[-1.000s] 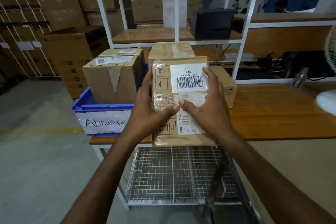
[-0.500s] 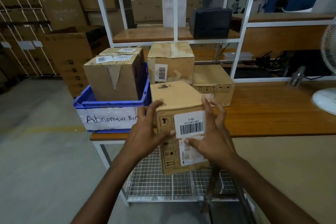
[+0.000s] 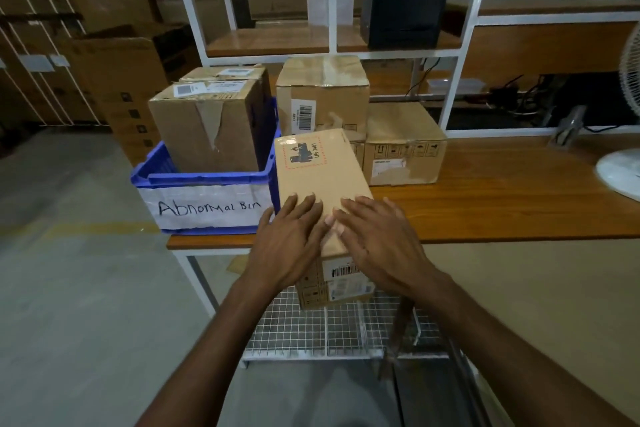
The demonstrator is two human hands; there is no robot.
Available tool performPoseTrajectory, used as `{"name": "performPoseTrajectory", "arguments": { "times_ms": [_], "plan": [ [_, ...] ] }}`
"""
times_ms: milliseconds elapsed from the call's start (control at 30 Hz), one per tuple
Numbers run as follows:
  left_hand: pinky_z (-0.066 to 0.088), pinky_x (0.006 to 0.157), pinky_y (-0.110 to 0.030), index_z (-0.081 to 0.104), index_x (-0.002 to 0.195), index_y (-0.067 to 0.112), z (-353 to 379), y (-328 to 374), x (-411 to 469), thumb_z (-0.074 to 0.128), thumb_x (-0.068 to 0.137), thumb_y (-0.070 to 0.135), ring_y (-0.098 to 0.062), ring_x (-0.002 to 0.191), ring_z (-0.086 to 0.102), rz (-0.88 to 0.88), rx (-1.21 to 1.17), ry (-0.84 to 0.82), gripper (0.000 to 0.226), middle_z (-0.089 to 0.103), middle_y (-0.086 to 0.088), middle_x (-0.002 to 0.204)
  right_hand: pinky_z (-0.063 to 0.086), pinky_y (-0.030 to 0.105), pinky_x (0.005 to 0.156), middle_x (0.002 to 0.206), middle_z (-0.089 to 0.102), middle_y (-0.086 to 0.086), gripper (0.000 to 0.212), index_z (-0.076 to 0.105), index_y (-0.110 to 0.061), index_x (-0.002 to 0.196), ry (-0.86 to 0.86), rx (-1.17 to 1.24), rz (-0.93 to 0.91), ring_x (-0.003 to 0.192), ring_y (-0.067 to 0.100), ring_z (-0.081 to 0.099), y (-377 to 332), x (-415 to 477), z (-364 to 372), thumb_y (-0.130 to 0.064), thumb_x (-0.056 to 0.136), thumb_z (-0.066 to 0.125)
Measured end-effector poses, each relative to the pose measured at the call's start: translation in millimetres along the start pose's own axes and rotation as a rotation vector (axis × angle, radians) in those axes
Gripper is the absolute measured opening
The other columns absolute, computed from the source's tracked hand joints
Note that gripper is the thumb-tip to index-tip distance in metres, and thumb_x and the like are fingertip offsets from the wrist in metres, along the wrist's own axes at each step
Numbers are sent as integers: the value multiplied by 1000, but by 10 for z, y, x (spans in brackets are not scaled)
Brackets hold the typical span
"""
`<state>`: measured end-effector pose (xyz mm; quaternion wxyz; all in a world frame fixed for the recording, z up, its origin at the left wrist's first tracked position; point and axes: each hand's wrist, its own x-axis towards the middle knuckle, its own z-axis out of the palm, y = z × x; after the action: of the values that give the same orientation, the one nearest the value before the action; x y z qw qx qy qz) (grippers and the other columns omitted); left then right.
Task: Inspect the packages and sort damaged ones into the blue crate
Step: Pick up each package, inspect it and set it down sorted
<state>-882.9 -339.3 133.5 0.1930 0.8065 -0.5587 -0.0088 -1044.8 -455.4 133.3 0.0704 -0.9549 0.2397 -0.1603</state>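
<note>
A wooden worktable (image 3: 502, 204) was seen spanning the centre to 3 o'clock of the head view, with sorting judged to be partly done. At 9 o'clock on its left end a blue crate (image 3: 204, 180), labelled "Abnormal Bin", was already loaded with two cartons: a torn-tape box (image 3: 204, 128) in front and a second box (image 3: 225, 74) just behind it. Two sealed packages remained on the table at 12 to 1 o'clock, a taller box (image 3: 323, 94) and a lower box (image 3: 405, 146) beside it, neither in the crate. Whether they had been checked could not be told. At the centre, a smaller package (image 3: 320, 177) bearing a "UN 3481" mark was held at the table's near edge, just right of the crate, its top face shown smooth and undented. It was gripped at its near end by the left hand (image 3: 287, 246) and the right hand (image 3: 377, 243), fingers spread over the top. Its inspection was judged unfinished, and its destination undecided.
</note>
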Motion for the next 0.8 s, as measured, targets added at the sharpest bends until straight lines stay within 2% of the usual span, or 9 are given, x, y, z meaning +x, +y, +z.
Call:
{"name": "performPoseTrajectory", "arguments": {
  "times_ms": [100,167,233,300,400,500,667,733,800],
  "plan": [
    [28,124,-43,50,151,24,43,-63,-33,28,111,48,-16,155,26,61,-69,81,51,42,3,161,17,48,124,148,59,-8,50,64,-27,140,84,-75,14,138,12,49,-4,54,-24,-45,109,28],
    [24,126,-40,43,156,24,70,-108,-29,33,111,46,-14,157,18,62,-133,52,51,34,4,166,15,48,125,155,52,-7,51,54,-25,149,47,-142,9,144,14,44,-35,138,-6,-44,110,28],
    [26,126,-45,40,158,24,19,-126,61,45,108,46,-15,156,16,35,-213,55,55,26,3,169,14,49,127,165,37,-5,54,39,-25,159,-20,-128,19,153,16,29,-37,274,5,-45,111,25],
    [25,125,-48,30,162,25,-114,-150,204,66,95,52,-17,157,10,-17,-264,25,81,8,4,172,15,49,126,169,28,-4,56,32,-26,161,-69,-64,38,156,18,20,-5,480,-41,-48,110,29],
    [5,127,-50,-6,165,21,-296,-253,436,82,74,63,-22,156,-24,-60,-209,-246,134,-27,3,169,14,53,125,173,16,-4,58,26,-31,163,-135,4,75,158,20,8,25,817,-78,-48,109,36],
    [-4,126,-54,-16,163,20,-315,-339,624,78,67,74,-27,150,-35,-47,-99,-372,145,-31,-3,167,15,57,125,174,7,-5,59,20,-32,165,-145,17,93,160,20,0,2,1053,11,-50,110,29],
    [-3,126,-52,-5,165,22,-251,-444,746,70,62,81,-20,154,-28,-30,-172,-337,141,-22,4,170,22,59,124,173,11,-8,59,23,-32,164,-95,8,142,160,19,2,38,1156,122,-54,109,25],
    [3,129,-52,3,166,24,-148,-500,731,71,61,83,-15,156,-23,-59,-299,-226,138,-18,7,172,19,60,124,174,7,-8,67,19,-32,165,-127,4,147,160,18,-1,37,1181,113,-64,106,23],
    [14,127,-41,11,166,28,3,-532,692,72,65,86,-9,158,-9,-92,-465,-37,132,-10,10,172,15,61,124,174,3,-8,77,14,-33,166,-152,0,156,160,18,-4,33,1187,103,-74,101,20]
  ]
}}
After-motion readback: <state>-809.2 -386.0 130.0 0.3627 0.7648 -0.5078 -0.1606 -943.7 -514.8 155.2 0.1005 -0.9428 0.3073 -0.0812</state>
